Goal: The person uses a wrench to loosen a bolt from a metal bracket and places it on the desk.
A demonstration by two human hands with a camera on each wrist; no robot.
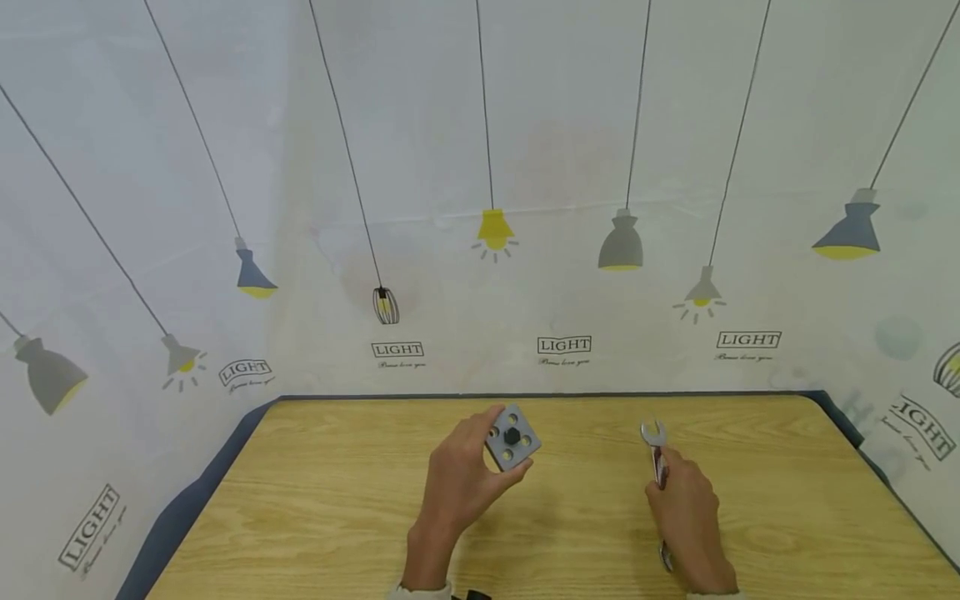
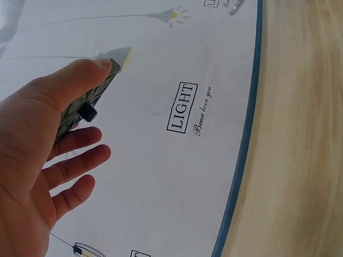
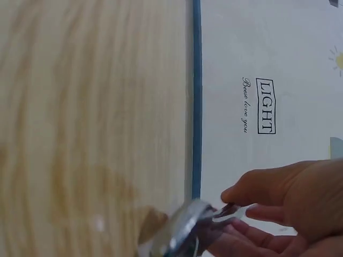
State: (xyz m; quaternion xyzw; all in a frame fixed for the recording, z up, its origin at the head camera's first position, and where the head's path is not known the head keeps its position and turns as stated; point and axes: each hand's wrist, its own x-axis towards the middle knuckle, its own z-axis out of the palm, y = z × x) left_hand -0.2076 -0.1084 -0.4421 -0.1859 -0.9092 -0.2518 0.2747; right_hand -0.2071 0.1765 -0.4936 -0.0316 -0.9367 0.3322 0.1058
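My left hand (image 1: 467, 467) pinches a grey square plate (image 1: 513, 457) by its edges, thumb on one side and fingers on the other. Several round holes surround a black hex bolt head (image 1: 512, 436) at the plate's middle. In the left wrist view the plate shows edge-on, and a black threaded bolt end (image 2: 87, 112) sticks out of it. My right hand (image 1: 686, 512) grips a shiny metal wrench (image 1: 654, 433) around its shank. The wrench's open-ended jaw points away from me, and its other end shows below the hand. Plate and wrench are apart.
Both hands are over a wood-grain table (image 1: 315, 483) with a dark blue edge. A white wall covering (image 1: 450, 125) printed with hanging lamps and "LIGHT" labels rises behind it and at both sides. A small black object (image 1: 477, 595) shows at the bottom edge beside the left wrist.
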